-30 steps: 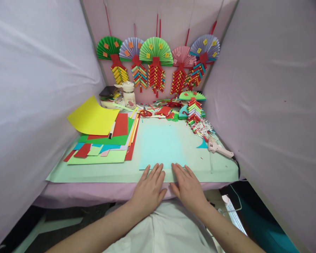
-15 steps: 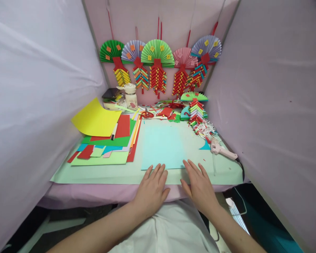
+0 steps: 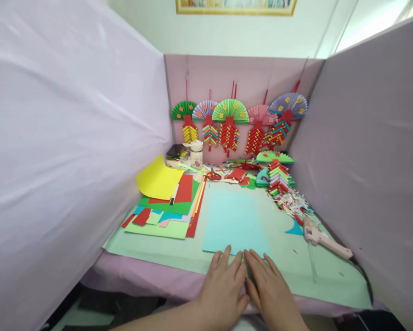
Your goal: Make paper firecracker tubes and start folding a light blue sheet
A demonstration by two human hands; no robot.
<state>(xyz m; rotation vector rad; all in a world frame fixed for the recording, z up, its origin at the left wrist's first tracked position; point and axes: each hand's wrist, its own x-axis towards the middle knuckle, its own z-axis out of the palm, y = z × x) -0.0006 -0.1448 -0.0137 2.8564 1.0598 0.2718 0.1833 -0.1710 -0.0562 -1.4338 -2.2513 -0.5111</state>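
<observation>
A light blue sheet of paper (image 3: 234, 218) lies flat on the pale green table cover (image 3: 178, 250). Along its near edge, the fingertips of my left hand (image 3: 224, 284) rest with the fingers spread out. Close beside it on the right, my right hand (image 3: 268, 285) lies flat, its fingertips on the same edge and the two hands nearly touching. Neither hand holds anything. To the left is a pile of coloured paper with a yellow sheet (image 3: 161, 178) curling up on top and a red sheet (image 3: 183, 189) under it.
A glue gun (image 3: 325, 240) lies at the right, its cord over the table edge. Red-handled scissors (image 3: 213, 175) and paper scraps lie at the back, near a white bottle (image 3: 196, 155). Shredded paper (image 3: 293, 202) lies back right. Paper fan ornaments (image 3: 230, 111) hang on the pink back panel.
My view has tilted up and turned left, so a wall and picture frame now show. My hands have come closer together at the blue sheet's near edge.
</observation>
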